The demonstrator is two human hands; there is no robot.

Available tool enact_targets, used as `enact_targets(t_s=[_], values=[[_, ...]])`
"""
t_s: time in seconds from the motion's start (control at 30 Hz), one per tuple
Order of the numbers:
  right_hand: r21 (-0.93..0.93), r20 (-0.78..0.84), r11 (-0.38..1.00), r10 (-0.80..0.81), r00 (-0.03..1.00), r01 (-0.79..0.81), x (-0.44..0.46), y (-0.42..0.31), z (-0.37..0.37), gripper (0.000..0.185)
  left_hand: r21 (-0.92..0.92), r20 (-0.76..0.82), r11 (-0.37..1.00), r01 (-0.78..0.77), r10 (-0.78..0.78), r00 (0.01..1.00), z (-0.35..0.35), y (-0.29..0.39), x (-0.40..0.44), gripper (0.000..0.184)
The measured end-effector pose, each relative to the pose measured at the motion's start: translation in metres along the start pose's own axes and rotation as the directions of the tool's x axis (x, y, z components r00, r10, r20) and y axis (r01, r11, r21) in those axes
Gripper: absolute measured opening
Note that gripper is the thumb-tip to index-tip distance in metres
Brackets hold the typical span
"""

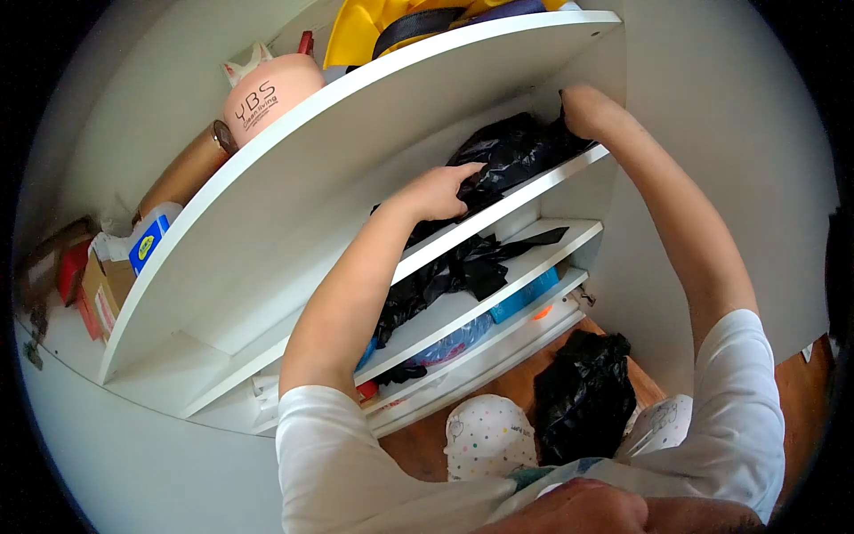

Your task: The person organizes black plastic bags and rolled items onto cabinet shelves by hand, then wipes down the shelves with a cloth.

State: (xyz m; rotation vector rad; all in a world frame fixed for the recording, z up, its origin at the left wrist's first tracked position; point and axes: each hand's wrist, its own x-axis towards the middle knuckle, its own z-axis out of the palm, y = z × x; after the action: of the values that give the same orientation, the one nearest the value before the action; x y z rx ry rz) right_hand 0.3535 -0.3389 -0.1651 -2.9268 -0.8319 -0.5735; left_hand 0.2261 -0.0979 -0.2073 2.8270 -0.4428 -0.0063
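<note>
A black plastic bag (511,153), crumpled and bulging, lies on the white shelf just under the top board. My left hand (442,192) grips its near left side, with some fingers hidden by the plastic. At the bag's right end, by the cabinet's side wall, my right hand (587,114) is curled closed around the gathered plastic. Another black plastic bag (445,274) spreads over the shelf below, its loose end pointing right. On the floor between my feet sits a third black bag (583,396).
The top board (356,98) of the white cabinet carries a pink YBS container (274,96), a yellow bag (382,27), a brown cylinder (184,171) and boxes (111,280). Lower down are a blue box (525,295) and a clear plastic bag (455,341). Spotted slippers (489,436) stand on the wooden floor.
</note>
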Motion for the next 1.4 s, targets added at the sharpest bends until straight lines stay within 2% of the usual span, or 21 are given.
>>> enact_targets(t_s=[0.1, 0.23, 0.27, 0.3, 0.37, 0.53, 0.63, 0.7, 0.77, 0.8, 0.83, 0.9, 0.97, 1.07, 1.1, 1.13, 1.2, 1.27, 1.3, 1.33, 1.4], values=[[-0.028, -0.071, 0.995, -0.1, 0.993, 0.098, 0.01, -0.033, -0.027, 0.016, 0.001, 0.012, 1.0, -0.021, 0.021, 1.0, -0.001, 0.004, 0.0, 0.065], [0.349, -0.04, 0.864, -0.372, 0.927, 0.362, 0.032, -0.06, 0.03, 0.05, -0.003, 0.064, 1.0, -0.004, 0.004, 0.998, -0.002, 0.001, 0.0, 0.063], [0.12, 0.322, 0.967, -0.253, 0.912, 0.225, 0.028, -0.062, 0.033, 0.058, -0.005, 0.076, 1.0, -0.009, 0.009, 0.997, -0.001, 0.001, 0.0, 0.063], [0.114, 0.496, 0.993, -0.045, 0.867, -0.014, 0.028, -0.056, 0.056, 0.061, -0.001, 0.074, 1.0, -0.001, 0.001, 0.997, -0.003, 0.003, -0.001, 0.063], [0.187, 0.657, 0.982, -0.101, 0.747, -0.032, 0.033, -0.053, 0.049, 0.066, -0.041, 0.196, 0.999, -0.006, 0.014, 0.981, -0.009, 0.008, -0.002, 0.063], [0.1, 0.621, 0.981, 0.071, 0.781, -0.168, 0.02, -0.048, 0.033, 0.065, 0.046, 0.12, 0.996, -0.073, 0.067, 0.991, -0.007, 0.003, -0.003, 0.063], [0.122, 0.64, 0.962, 0.111, 0.761, -0.243, 0.015, -0.043, 0.038, 0.061, -0.136, 0.251, 0.99, 0.03, 0.005, 0.968, -0.021, 0.008, -0.005, 0.068], [0.017, 0.487, 1.0, -0.004, 0.873, -0.005, 0.017, -0.044, 0.036, 0.058, -0.235, 0.256, 0.97, 0.061, 0.002, 0.967, -0.02, -0.008, -0.004, 0.073], [0.176, 0.165, 0.984, -0.055, 0.985, 0.026, 0.004, -0.044, 0.033, 0.049, -0.229, 0.203, 0.962, 0.152, -0.106, 0.973, -0.018, -0.011, -0.006, 0.079], [0.293, -0.131, 0.948, -0.09, 0.987, 0.125, -0.01, -0.044, 0.035, 0.039, -0.236, 0.132, 0.964, 0.121, -0.092, 0.987, -0.015, -0.007, -0.01, 0.084], [0.261, -0.425, 0.933, -0.12, 0.897, 0.249, -0.03, -0.046, 0.034, 0.031, -0.257, 0.213, 0.957, 0.133, -0.078, 0.974, -0.029, 0.017, -0.02, 0.093], [0.293, -0.63, 0.852, -0.169, 0.758, 0.434, -0.087, -0.049, 0.015, 0.022, -0.171, -0.011, 0.983, 0.071, -0.074, 0.997, -0.013, -0.002, -0.01, 0.089], [0.445, -0.546, 0.765, -0.179, 0.819, 0.465, -0.158, -0.05, 0.01, 0.019, -0.18, -0.101, 0.982, -0.057, 0.039, 0.994, -0.014, -0.004, -0.008, 0.08], [0.648, -0.04, 0.756, -0.085, 0.996, 0.091, -0.26, -0.033, 0.051, 0.02, -0.107, -0.379, 0.972, -0.207, 0.153, 0.913, -0.02, -0.009, -0.005, 0.065], [0.66, 0.125, 0.749, -0.032, 0.992, -0.059, -0.294, -0.024, 0.077, 0.02, 0.139, -0.546, 0.947, -0.288, 0.316, 0.776, -0.024, -0.004, -0.008, 0.046], [0.574, 0.33, 0.806, -0.068, 0.942, -0.143, -0.338, -0.007, 0.112, 0.022, -0.089, -0.514, 0.995, -0.044, -0.007, 0.858, -0.026, 0.063, -0.036, 0.039], [0.33, 0.708, 0.925, -0.11, 0.698, -0.189, -0.396, 0.017, 0.132, 0.029, 0.039, -0.665, 0.909, -0.415, 0.333, 0.668, -0.031, -0.003, -0.014, 0.03], [0.271, 0.875, 0.892, -0.073, 0.478, -0.362, -0.455, 0.037, 0.148, 0.036, 0.289, -0.785, 0.834, -0.47, 0.487, 0.382, -0.024, 0.038, -0.03, 0.016], [0.327, 0.895, 0.764, -0.061, 0.441, -0.557, -0.484, 0.05, 0.167, 0.037, 0.245, -0.843, 0.856, -0.456, 0.42, 0.337, -0.007, 0.058, -0.042, 0.014], [0.327, 0.9, 0.755, -0.064, 0.432, -0.569, -0.495, 0.056, 0.173, 0.037, 0.19, -0.849, 0.784, -0.591, 0.434, 0.302, 0.016, 0.073, -0.051, 0.011], [0.004, 0.914, 0.955, 0.118, 0.389, -0.298, -0.512, 0.068, 0.186, 0.036, 0.101, -0.822, 0.621, -0.777, 0.492, 0.286, 0.076, 0.125, -0.062, 0.008]])
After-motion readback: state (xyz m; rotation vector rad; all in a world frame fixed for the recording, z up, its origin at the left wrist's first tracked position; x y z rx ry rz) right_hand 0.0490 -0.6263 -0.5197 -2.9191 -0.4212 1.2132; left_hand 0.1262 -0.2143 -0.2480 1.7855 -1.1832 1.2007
